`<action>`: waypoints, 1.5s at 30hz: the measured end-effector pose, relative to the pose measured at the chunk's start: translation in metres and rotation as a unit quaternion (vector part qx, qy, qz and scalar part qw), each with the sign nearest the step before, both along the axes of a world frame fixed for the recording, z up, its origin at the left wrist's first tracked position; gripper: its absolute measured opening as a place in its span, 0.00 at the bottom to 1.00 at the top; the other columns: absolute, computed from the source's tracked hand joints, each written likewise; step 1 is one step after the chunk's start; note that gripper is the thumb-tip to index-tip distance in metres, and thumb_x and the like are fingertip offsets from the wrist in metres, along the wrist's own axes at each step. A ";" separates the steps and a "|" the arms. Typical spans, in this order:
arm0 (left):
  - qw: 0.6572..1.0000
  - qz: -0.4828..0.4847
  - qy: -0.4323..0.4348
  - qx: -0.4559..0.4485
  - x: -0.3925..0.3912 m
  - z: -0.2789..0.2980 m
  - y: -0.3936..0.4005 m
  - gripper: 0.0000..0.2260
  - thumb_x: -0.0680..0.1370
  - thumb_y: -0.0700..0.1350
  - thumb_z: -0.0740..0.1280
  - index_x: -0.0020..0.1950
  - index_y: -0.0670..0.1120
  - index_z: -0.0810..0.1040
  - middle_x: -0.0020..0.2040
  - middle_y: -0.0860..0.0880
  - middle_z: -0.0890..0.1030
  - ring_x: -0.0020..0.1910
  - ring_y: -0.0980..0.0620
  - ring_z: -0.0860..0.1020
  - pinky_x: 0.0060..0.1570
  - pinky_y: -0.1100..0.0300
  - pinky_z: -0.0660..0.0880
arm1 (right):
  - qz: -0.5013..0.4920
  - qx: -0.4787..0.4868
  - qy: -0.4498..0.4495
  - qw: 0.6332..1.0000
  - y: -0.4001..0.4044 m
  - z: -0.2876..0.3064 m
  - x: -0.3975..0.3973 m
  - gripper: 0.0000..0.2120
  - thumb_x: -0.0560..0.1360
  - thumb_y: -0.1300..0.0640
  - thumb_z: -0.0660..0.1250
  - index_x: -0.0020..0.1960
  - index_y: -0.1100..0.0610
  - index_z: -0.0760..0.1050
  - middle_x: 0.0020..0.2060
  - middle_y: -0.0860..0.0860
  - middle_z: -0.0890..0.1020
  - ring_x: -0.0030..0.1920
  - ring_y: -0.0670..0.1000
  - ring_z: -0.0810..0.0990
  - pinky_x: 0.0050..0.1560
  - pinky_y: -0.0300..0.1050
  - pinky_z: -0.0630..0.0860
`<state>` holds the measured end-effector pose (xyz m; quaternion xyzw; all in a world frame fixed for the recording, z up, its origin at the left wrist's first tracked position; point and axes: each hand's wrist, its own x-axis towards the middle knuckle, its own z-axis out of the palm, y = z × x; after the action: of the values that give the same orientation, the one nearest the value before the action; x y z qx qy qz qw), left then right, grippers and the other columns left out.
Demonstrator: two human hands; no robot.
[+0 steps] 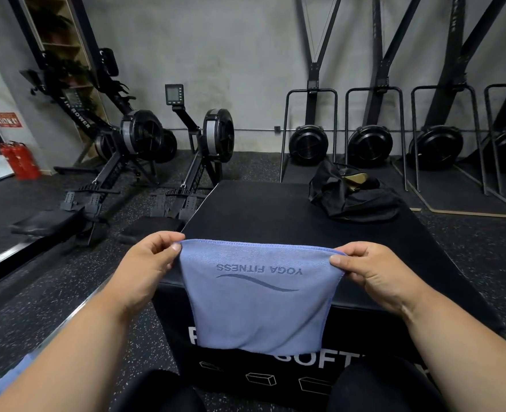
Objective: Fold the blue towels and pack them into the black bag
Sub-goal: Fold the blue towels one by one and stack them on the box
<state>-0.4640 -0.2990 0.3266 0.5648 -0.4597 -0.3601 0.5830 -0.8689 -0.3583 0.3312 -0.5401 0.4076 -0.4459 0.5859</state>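
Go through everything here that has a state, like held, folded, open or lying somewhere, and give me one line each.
blue towel: held up by its top corners, hanging in front of the box, logo upside down
left hand: pinches the towel's top left corner
right hand: pinches the towel's top right corner
black bag: lying slumped on the far right of the box, mouth open
black box: upright on the floor, carrying the bag

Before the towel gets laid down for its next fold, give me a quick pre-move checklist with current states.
1. Left hand pinches a top corner of the towel: ok.
2. Right hand pinches the other corner: ok.
3. Top edge level: ok, slight sag.
4. Box top bare in front of the towel: ok.
5. Bag on the box's far right, open: cannot tell.
6. Lower edge aligned: cannot tell, hangs in front of the box.
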 end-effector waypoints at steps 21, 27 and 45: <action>0.983 -0.090 0.155 0.048 -0.014 0.016 0.010 0.08 0.83 0.30 0.62 0.51 0.41 0.78 0.43 0.44 0.84 0.39 0.53 0.82 0.41 0.63 0.83 | -0.135 -0.089 0.081 0.983 -0.004 0.007 -0.007 0.10 0.68 0.59 0.84 0.35 0.57 0.83 0.39 0.55 0.87 0.41 0.50 0.81 0.50 0.50 0.76; 0.986 -0.118 0.082 0.083 -0.005 0.010 0.010 0.05 0.77 0.37 0.69 0.45 0.46 0.79 0.40 0.46 0.75 0.37 0.53 0.72 0.38 0.61 0.71 | -0.119 -0.081 0.056 0.988 -0.006 0.008 -0.003 0.10 0.70 0.64 0.81 0.36 0.57 0.81 0.38 0.54 0.85 0.42 0.51 0.80 0.50 0.50 0.75; 0.988 -0.003 0.074 0.136 -0.018 0.006 -0.001 0.18 0.80 0.32 0.61 0.36 0.51 0.63 0.33 0.50 0.69 0.32 0.51 0.69 0.37 0.55 0.68 | -0.046 -0.035 0.153 0.986 -0.016 -0.006 0.009 0.07 0.74 0.58 0.79 0.39 0.58 0.85 0.39 0.57 0.85 0.41 0.51 0.80 0.48 0.49 0.77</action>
<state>-0.4815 -0.3004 0.3322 0.6091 -0.3638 -0.4623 0.5319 -0.8603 -0.3742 0.3248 -0.6026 0.5016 -0.3984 0.4760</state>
